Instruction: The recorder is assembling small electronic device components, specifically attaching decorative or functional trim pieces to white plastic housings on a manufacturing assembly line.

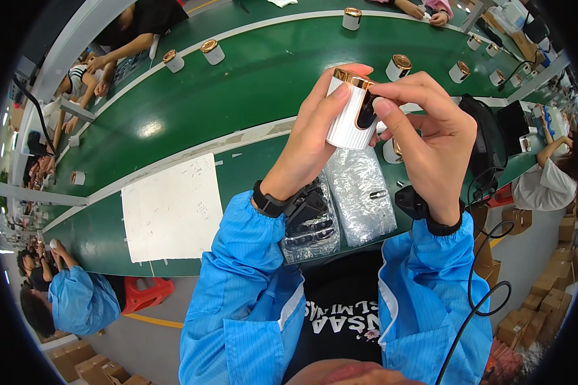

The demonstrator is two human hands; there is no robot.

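Note:
My left hand (308,131) is wrapped round a white ribbed canister-shaped device (348,125) with a copper-gold top rim and a dark oval panel on its side. The device is held up over the bench, slightly tilted. At the panel, my right hand (440,131) has thumb and forefinger pinched together against its edge; what lies between them, if anything, is too small to make out. Below, a clear plastic bag (363,215) and a second bag (311,247) with dark oval pieces lie on the bench. Another such device (392,151) stands partly hidden behind my right hand.
A white sheet (170,208) lies on the green bench to the left. Beyond a pale rail, similar devices (212,52) stand along the green belt (263,70). A black bag (485,138) and cable are at right. Co-workers sit around; cartons (546,282) stack at right.

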